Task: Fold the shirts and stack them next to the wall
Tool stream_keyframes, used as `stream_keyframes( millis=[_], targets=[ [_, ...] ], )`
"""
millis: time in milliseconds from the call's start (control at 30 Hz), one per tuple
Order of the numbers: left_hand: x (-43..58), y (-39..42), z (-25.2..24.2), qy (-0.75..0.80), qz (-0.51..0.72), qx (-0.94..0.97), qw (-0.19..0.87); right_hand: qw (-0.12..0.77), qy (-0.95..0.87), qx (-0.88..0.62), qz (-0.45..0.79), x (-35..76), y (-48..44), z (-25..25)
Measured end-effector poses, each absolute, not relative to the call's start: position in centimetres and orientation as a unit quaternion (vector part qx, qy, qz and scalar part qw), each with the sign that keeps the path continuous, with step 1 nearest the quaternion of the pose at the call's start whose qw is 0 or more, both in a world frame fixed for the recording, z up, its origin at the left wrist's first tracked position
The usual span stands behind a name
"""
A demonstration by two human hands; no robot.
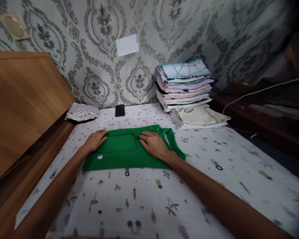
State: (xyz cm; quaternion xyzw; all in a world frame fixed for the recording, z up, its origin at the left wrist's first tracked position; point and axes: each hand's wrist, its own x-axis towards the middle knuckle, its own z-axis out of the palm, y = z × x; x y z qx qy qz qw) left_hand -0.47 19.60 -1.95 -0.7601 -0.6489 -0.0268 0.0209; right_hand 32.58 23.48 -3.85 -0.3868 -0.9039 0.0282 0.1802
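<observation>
Left hand (pixel 96 140) and right hand (pixel 154 144) open, palms down on folded green cloth garment (pixel 122 161); uneven sideways pressure could wrinkle its layers.

Flat on a printed white sheet (pixel 149 205), close to the wall: a black rectangular object (pixel 120 111). Behind and above the black object, grey damask wallpaper (pixel 139 78) with a white paper (pixel 127 46) on it. Left of the black object, a small folded pile (pixel 82 111) with a reddish net pattern on top, then a wooden panel (pixel 22 99); higher on that side, a cream square fitting (pixel 14 26). Right of the black object, a tall folded stack (pixel 185 89), topped in pale blue with dark web lines, and a lower cream-topped pile (pixel 201 116). Farther right, a thin pale cable (pixel 264 89).
</observation>
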Motion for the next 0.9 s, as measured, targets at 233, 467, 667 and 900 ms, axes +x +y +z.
stream_keyframes(
  millis=[233,467,667,900],
  targets=[
    [0.5,18.2,0.0,-0.656,0.024,-0.742,0.137,0.227,-0.893,-0.389,0.026,32.7,23.1,-3.3],
    [0.7,17.4,0.1,-0.637,0.04,-0.757,0.139,0.204,-0.899,-0.388,0.022,32.6,22.1,-2.1],
    [1.1,18.9,0.5,-0.643,-0.068,-0.756,0.099,0.222,-0.859,-0.46,0.038,33.0,24.1,-0.3],
    [1.4,19.6,-3.6,-0.645,-0.034,-0.761,-0.054,0.088,-0.877,-0.471,0.012,34.2,26.4,-4.2]
  ],
)
